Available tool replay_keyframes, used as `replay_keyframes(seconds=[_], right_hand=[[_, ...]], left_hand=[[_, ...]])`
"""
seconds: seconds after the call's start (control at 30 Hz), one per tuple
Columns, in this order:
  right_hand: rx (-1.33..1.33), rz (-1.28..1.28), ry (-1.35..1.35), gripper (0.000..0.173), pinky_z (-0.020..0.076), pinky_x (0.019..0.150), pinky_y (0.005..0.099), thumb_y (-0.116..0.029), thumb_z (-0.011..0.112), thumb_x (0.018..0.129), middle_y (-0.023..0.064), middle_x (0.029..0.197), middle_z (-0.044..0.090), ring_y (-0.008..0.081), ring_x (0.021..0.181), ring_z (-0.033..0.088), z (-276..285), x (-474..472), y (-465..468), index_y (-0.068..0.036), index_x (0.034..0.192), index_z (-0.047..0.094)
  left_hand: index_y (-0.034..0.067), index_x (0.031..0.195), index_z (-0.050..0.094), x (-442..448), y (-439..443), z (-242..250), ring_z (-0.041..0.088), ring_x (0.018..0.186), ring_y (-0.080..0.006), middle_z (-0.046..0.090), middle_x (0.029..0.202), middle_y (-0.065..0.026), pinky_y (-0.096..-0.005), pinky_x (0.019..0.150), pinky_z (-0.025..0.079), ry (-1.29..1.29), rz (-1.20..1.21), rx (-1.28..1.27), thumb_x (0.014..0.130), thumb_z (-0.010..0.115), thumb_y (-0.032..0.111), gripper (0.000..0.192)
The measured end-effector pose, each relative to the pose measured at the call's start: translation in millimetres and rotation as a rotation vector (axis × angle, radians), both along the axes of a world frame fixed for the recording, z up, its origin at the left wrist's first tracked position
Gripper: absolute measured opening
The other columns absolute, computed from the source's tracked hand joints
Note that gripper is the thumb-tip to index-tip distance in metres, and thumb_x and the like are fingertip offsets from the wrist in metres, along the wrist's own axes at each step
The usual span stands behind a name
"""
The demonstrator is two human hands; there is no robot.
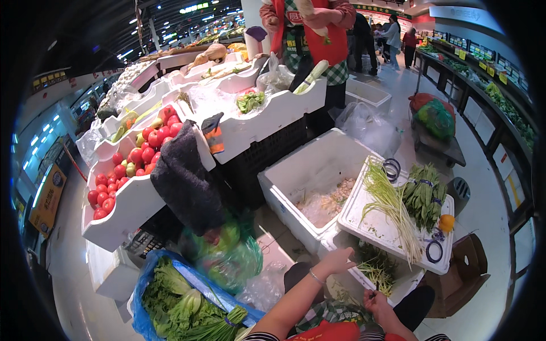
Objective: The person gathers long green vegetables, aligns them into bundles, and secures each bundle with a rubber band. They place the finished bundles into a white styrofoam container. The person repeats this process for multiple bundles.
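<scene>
My left hand (340,261) is over the near left rim of a white foam box (358,277), its fingers apart with nothing visible in them. My right hand (376,301) is curled at the box's near side, around a small dark object (372,295) too small to identify. Green leafy stalks (377,273) lie inside this box. A white foam lid (386,226) lies across its far part. On the lid are loose pale-green stalks (392,209), bundled green leaf vegetables (424,198), a roll of purple tape (434,251) and an orange round object (446,223).
A larger foam box (290,179) with scraps stands beyond. Lettuce (183,298) and tied green stalks (226,326) fill a blue-lined box at left. Tomatoes (140,155) sit on the display. A co-worker (307,30) holds a white radish. A cardboard box (458,277) is at right.
</scene>
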State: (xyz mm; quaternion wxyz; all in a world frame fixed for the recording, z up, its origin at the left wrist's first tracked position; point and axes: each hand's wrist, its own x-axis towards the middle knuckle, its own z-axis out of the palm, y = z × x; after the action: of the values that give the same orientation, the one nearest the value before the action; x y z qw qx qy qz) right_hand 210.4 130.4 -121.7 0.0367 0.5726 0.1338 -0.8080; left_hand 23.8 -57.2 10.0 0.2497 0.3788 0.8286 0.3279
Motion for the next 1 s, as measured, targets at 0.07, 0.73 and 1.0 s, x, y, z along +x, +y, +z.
replay_keyframes(seconds=[0.07, 0.73, 1.0], right_hand=[[-0.006, 0.086, 0.012, 0.033, 0.0407, 0.045, 0.0288, -0.025, 0.027, 0.090, 0.0067, 0.061, 0.050, 0.0195, 0.050, 0.046, 10.6, 5.5, -3.2, -0.004, 0.074, 0.047], [1.902, 0.294, -0.166, 0.023, 0.0391, 0.054, 0.0346, -0.022, 0.056, 0.081, 0.0132, 0.063, 0.054, 0.0241, 0.059, 0.051, 123.8, -13.4, 192.0, 0.001, 0.084, 0.058], [1.802, 0.275, -0.479, 0.025, 0.0460, 0.064, 0.0391, -0.023, 0.056, 0.079, 0.0124, 0.073, 0.063, 0.0292, 0.071, 0.061, 62.3, -20.0, 259.9, -0.003, 0.094, 0.059]], left_hand=[[0.005, 0.102, 0.047, 0.3, -0.3, -0.1, 0.055, 0.089, -0.0337, 0.058, 0.092, -0.0168, -0.0418, 0.073, 0.044, 0.020, 0.001, -0.012, 0.077, 0.058, 0.033, 0.039], [0.004, 0.102, 0.053, -6.9, 24.8, 0.8, 0.062, 0.065, -0.0210, 0.062, 0.070, -0.0120, -0.0306, 0.061, 0.047, -0.002, 0.006, -0.183, 0.075, 0.066, 0.023, 0.035], [0.004, 0.102, 0.053, -10.0, 35.2, -5.4, 0.061, 0.065, -0.0263, 0.062, 0.068, -0.0129, -0.0340, 0.060, 0.047, -0.034, 0.009, -0.189, 0.075, 0.064, 0.025, 0.036]])
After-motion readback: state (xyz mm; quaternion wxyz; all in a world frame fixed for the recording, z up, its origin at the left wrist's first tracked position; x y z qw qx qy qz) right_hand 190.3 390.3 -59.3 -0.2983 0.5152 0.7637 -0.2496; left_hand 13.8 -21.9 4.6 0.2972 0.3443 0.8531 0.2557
